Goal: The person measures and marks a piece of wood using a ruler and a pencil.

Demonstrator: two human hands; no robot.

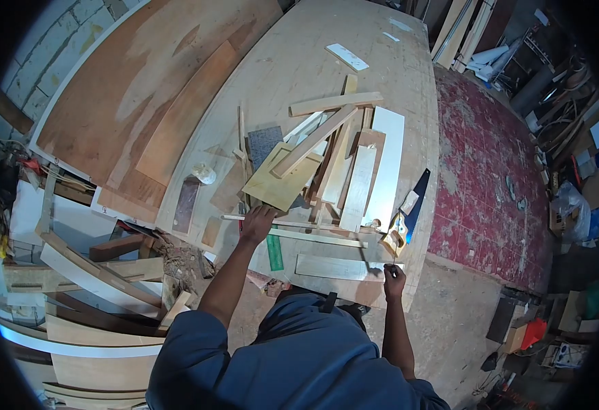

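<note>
My left hand (260, 222) is at the lower edge of a yellowish board (282, 179) on a pile of wood offcuts, its fingers bent against that edge and their tips partly hidden. A thin pale strip (299, 224) runs beside this hand. At the near right, my right hand (394, 280) is closed in a pinch around something small and dark, too small to name. It is by the right end of a whitish flat board (337, 267). Just beyond lies a handsaw (419, 198) with a yellowish handle. A green rectangular piece (275, 253) lies right of my left forearm.
The offcuts lie on a large wooden table (286, 61), with a white panel (387, 150) and a round pale container (204, 173) among them. Large brown sheets (142, 89) flank the left. Curved wooden parts (101, 273) are stacked lower left. Red flooring (484, 171) lies right.
</note>
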